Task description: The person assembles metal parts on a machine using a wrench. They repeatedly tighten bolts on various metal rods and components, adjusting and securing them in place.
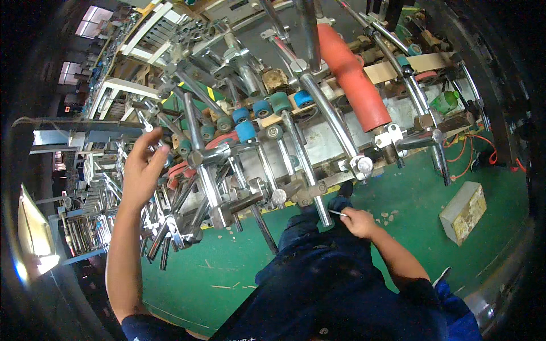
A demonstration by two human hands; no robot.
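Note:
My left hand (143, 169) is raised at the left of the machine, thumb and fingers apart with nothing visible between them. Its fingertips are near a shiny metal rod fitting (147, 124); whether they touch it I cannot tell. Low in front of my body, my right hand (359, 222) is closed around a thin silvery rod-like tool (338, 213), whose tip points left toward the lower end of a chrome rod (322, 211). Its gripped end is hidden in the fist. Between the hands stand several chrome rods joined by metal clamps (219, 153).
Blue rollers (245, 132) and a large red cylinder (359, 94) sit among the rods. A tan belt (406, 66) runs behind. On the green floor (404, 244) stands a worn, pale block (463, 212). An orange-red hose (492, 152) curls at the right.

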